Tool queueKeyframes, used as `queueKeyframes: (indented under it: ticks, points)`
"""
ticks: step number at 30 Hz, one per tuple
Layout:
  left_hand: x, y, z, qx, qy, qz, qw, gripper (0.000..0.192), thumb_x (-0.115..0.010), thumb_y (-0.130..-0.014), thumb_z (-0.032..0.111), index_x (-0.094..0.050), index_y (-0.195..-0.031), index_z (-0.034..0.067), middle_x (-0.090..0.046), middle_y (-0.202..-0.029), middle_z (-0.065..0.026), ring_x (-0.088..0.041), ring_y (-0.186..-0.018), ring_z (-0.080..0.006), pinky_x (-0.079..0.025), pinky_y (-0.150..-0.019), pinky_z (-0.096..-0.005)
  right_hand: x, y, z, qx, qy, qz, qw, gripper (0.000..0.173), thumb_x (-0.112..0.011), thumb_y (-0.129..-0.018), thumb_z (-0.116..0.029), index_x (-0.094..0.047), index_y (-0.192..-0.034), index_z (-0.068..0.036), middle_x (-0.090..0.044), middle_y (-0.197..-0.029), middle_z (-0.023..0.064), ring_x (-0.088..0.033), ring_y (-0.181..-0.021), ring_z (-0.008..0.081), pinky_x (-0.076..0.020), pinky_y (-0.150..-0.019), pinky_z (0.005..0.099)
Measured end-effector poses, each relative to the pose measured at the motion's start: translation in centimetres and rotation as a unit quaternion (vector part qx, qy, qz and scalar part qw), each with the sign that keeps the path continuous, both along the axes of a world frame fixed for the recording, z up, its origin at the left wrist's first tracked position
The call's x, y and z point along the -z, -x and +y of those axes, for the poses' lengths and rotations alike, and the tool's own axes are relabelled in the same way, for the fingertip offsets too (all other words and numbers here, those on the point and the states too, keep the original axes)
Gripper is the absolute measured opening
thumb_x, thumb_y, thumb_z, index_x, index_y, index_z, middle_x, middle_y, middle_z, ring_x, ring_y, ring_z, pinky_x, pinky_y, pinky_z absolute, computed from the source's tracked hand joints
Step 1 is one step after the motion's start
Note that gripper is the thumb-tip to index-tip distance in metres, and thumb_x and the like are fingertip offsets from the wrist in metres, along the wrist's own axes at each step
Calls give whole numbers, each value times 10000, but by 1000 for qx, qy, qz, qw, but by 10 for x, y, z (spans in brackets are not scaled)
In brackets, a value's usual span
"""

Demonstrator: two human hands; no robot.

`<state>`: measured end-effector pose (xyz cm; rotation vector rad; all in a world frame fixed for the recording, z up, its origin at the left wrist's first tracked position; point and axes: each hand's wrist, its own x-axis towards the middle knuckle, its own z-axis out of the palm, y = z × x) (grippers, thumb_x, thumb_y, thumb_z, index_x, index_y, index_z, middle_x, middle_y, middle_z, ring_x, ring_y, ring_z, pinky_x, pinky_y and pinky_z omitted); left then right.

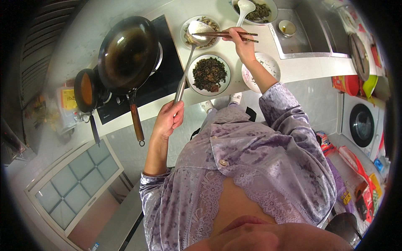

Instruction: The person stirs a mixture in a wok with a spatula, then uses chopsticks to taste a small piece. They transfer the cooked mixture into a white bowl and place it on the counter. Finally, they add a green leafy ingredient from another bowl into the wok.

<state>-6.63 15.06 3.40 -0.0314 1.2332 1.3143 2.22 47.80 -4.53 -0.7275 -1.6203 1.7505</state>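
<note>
My left hand [171, 118] grips the long handle of a metal ladle [201, 33], whose bowl is over a plate of cooked food [209, 24]. In my right hand [240, 44] is a pair of wooden chopsticks [213, 34], their tips at the ladle's bowl. Closer to me stands a white plate [191, 77] holding dark, leafy cooked food [209, 75]. Beneath my right forearm lies a white plate with small scraps [268, 66]. A wok [125, 56] with a wooden handle rests on the black cooktop [169, 62], left of the ladle.
A smaller pan with orange-brown contents [85, 86] stands at the left. Behind my right hand are a bowl of dark food in liquid [260, 12] and a white ladle [246, 7]. A small bowl [287, 28] sits in the metal sink [298, 47]. A washing machine [361, 125] is at the right.
</note>
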Motion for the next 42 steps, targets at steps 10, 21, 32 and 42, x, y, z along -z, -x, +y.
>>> queueKeyframes:
  ticks: [10,21,32,42]
  points:
    - [-3,-1,3,3,-14,-19,1000,207,-519,-956,229,-520,-855,47,-357,-492,47,-276,-352,-52,-225,-350,-213,-13,-6,-8,-22,23,13,999,270,-541,-957,-192,-587,-993,72,-672,-934,164,-667,-801,215,-549,-782,318]
    - [-3,-2,1,-12,-28,-37,999,209,-511,-959,228,-521,-857,46,-354,-486,45,-274,-347,-55,-217,-350,-216,0,-8,6,14,62,29,998,263,-548,-953,-187,-581,-982,72,-653,-953,188,-658,-844,242,-563,-804,346]
    - [1,1,-4,-18,-2,-4,1000,213,-524,-952,239,-513,-852,51,-358,-491,46,-282,-350,-56,-225,-355,-214,0,2,4,-20,38,13,999,243,-544,-948,-158,-588,-973,79,-680,-905,174,-683,-783,229,-563,-742,304]
    - [-3,1,-5,-28,4,2,1000,225,-524,-956,218,-502,-801,57,-374,-505,35,-286,-369,-55,-227,-361,-211,11,12,16,-2,46,26,999,265,-564,-947,-192,-595,-982,70,-667,-939,169,-667,-813,222,-560,-787,329]
